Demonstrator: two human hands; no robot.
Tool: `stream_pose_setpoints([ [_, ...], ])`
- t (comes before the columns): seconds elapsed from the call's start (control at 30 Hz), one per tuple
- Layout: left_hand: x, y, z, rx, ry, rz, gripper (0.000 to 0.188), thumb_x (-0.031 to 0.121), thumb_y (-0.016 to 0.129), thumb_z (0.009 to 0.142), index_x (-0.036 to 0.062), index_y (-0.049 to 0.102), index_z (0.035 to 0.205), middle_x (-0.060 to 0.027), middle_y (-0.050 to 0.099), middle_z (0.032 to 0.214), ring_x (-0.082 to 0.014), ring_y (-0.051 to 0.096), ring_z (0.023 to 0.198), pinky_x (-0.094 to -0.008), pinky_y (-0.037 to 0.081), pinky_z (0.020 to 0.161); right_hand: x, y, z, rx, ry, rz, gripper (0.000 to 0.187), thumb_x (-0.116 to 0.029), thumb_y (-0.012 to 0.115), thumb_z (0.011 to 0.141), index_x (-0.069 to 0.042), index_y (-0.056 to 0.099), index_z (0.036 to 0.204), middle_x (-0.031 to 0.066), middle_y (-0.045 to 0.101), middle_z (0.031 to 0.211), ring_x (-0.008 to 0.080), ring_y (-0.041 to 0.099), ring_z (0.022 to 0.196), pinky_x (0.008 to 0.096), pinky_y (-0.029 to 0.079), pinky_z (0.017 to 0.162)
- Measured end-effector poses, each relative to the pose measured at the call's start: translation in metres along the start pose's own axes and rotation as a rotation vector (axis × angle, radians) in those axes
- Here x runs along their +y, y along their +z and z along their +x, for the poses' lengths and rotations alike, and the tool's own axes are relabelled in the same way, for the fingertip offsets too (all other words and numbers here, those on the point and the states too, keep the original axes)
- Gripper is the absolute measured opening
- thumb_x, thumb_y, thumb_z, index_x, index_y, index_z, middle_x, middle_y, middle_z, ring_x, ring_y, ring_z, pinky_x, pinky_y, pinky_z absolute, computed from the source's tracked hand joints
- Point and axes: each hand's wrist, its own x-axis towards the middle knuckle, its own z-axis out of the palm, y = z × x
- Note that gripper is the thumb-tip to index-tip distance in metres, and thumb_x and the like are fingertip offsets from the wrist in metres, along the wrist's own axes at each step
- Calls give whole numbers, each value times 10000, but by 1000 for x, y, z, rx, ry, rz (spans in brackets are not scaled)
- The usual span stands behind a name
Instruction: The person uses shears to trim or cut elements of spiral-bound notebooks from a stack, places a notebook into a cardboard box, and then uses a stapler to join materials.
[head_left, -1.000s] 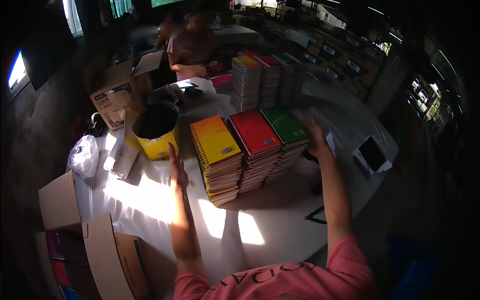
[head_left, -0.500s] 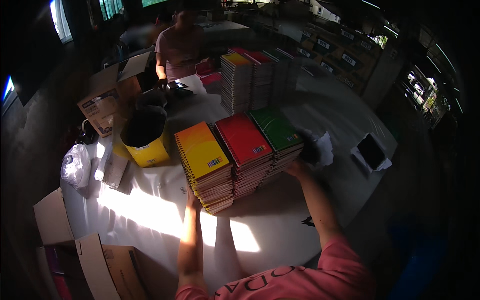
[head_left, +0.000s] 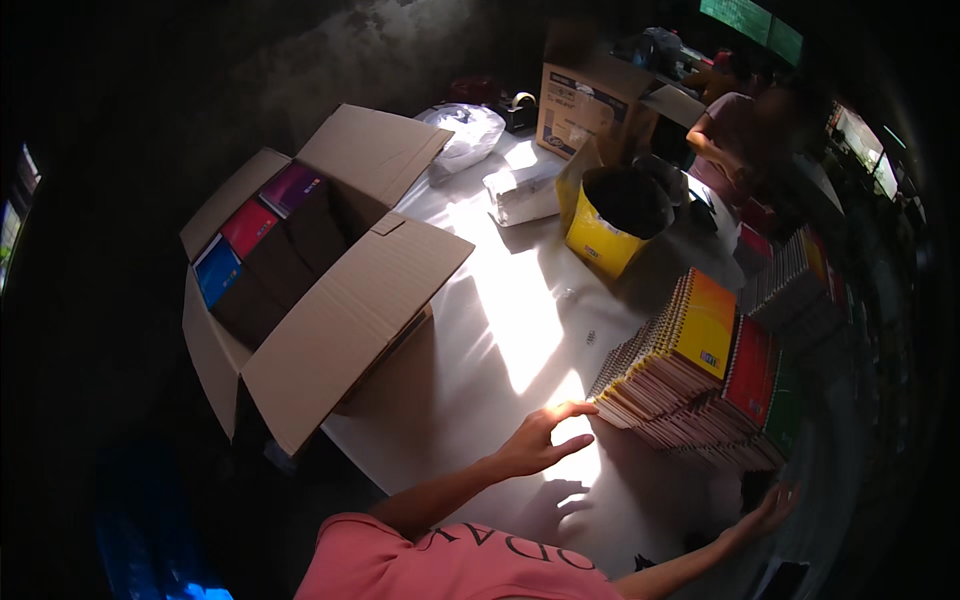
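Three stacks of spiral-bound notebooks stand side by side on the table, with a yellow notebook (head_left: pixel 704 325), a red notebook (head_left: pixel 750 370) and a green notebook (head_left: pixel 784 405) on top. My left hand (head_left: pixel 545 442) is open, thumb and fingers apart, its fingertips at the near left corner of the yellow stack; whether they touch it I cannot tell. Beyond the near right end of the stacks, my right hand (head_left: pixel 768 512) is also open and holds nothing. To the left, an open cardboard box (head_left: pixel 340 335) contains notebooks with purple, red and blue covers.
A yellow container (head_left: pixel 603 245) with a dark inside stands past the stacks. Near it are a white packet (head_left: pixel 522 195), a clear plastic bag (head_left: pixel 468 135) and a second cardboard box (head_left: pixel 580 110). More notebook stacks (head_left: pixel 795 275) and a co-worker (head_left: pixel 735 140) are at the far right.
My view has swung left, bringing the open box of notebooks into sight. Both hands have come away from the sides of the notebook stacks and their fingers have spread.
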Motion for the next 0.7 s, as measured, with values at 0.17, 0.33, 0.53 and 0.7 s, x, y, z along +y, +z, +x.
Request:
stream_pose_setpoints([
  [0.17, 80, -79, -83, -119, 212, -31, 304, 201, 658, 854, 57, 599, 1116, -92, 603, 1125, -236, 583, 1047, -349, 472, 873, -84, 29, -9, -4, -234, 299, 369, -187, 487, 958, 37, 512, 1251, 203, 558, 1208, 267, 573, 1070, 363, 451, 947],
  [0.33, 134, -199, -177, 354, 504, -126, 304, 244, 739, 770, 27, 671, 972, -138, 635, 1042, -271, 626, 961, -381, 517, 820, -178, 89, -69, -510, -350, 607, 303, -135, 497, 954, 36, 536, 1201, 147, 589, 1083, 207, 590, 988, 316, 479, 922],
  [0.53, 130, -336, -258, 746, 521, 391, 553, 378, 820, 626, 65, 649, 1049, -133, 635, 1041, -299, 618, 1008, -420, 512, 839, -317, 130, -175, -1037, -567, 1040, 360, -119, 549, 910, 18, 491, 1238, 120, 563, 1101, 201, 552, 1022, 354, 459, 939],
  [0.7, 68, -431, -259, 534, 141, 950, 964, 501, 860, 450, 216, 503, 1300, -143, 366, 1411, -358, 340, 1321, -519, 362, 1017, -442, 167, -284, -1460, -439, 930, 515, -290, 589, 875, -38, 449, 1302, 135, 554, 1156, 240, 541, 1080, 380, 445, 907],
])
